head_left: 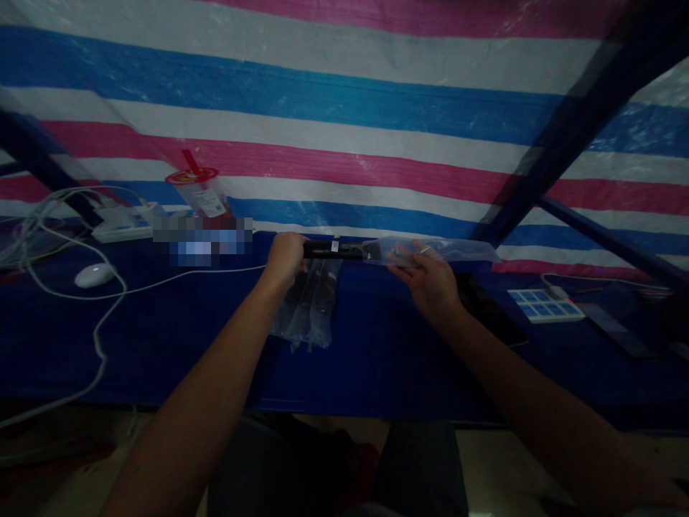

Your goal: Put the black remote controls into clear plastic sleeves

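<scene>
My left hand (286,260) is closed around one end of a black stick-like item (323,249) with a small white label. The item lies level above the blue table. Its right end is inside a clear plastic bag (463,250). With fingers bent, my right hand (430,281) grips the bag near the covered end. The bag's loose part trails off to the right. Below my left hand, several dark items in clear plastic sleeves (311,309) lie side by side on the table. The exact kind of the black item cannot be made out.
On the blue table (366,359) stand a lidded drink cup (202,192) with a red straw, a white mouse (95,276) and a tangle of white cables (100,345). To the right lie a dark tablet-like slab (492,312), a white-and-blue panel (546,306) and a phone-like slab (613,329).
</scene>
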Demonstrator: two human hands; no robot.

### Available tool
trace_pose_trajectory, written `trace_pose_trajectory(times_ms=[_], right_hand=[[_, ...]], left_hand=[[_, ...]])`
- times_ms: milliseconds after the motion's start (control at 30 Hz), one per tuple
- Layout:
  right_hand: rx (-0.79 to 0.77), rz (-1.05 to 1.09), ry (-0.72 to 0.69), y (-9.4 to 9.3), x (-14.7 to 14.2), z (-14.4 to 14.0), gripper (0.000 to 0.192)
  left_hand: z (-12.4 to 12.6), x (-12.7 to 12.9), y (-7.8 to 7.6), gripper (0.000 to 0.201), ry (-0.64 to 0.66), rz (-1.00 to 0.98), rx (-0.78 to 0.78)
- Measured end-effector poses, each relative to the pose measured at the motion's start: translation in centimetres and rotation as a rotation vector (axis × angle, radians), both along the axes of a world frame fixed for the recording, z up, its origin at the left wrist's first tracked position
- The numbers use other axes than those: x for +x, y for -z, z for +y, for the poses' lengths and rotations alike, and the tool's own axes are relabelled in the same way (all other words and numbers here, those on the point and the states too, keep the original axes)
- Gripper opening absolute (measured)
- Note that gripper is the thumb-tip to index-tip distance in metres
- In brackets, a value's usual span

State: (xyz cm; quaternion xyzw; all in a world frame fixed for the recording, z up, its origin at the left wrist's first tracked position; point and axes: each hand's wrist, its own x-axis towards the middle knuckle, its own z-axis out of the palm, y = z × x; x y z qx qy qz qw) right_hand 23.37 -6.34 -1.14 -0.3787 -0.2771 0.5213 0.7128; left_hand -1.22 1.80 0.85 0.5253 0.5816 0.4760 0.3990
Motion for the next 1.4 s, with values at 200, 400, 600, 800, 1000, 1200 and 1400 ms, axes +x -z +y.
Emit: trace_pose_trajectory(times_ms=[200,400,600,800,1000,1200,1400], right_hand=[[0.023,0.023,-0.018,-0.2,-0.5,-0.4,0.029],[0.013,0.022,-0.009,0.1,-0.3,-0.1,0.03],[0.025,0.023,-0.041,0.1,-0.4,-0.1,0.035],[0.068,0.019,-0.058,0.0,-0.4,-0.3,0.039],[0.084,0.026,-0.068,-0.2,-0.5,-0.4,0.041],[0.091,0.034,-0.074,-0.4,-0.8,-0.7,0.04],[0.066,0.015,-0.031,-0.6,-0.5,-0.4,0.045]], left_hand=[[-1.1,0.6,-1.2,0.016,0.019,-0.153,-0.132],[-0.9,0.4,-1.0,0.017,0.067,-0.141,-0.152],[-1.0,0.7,-0.9,0.015,0.074,-0.105,-0.125],[-1.0,0.7,-0.5,0.014,0.092,-0.062,-0.097],[-1.2,0.8,-0.7,0.014,0.131,-0.093,-0.097],[-1.4,0.9,-0.8,0.02,0.173,-0.098,-0.128],[-1.2,0.8,-0.6,0.022,0.142,-0.049,-0.066]])
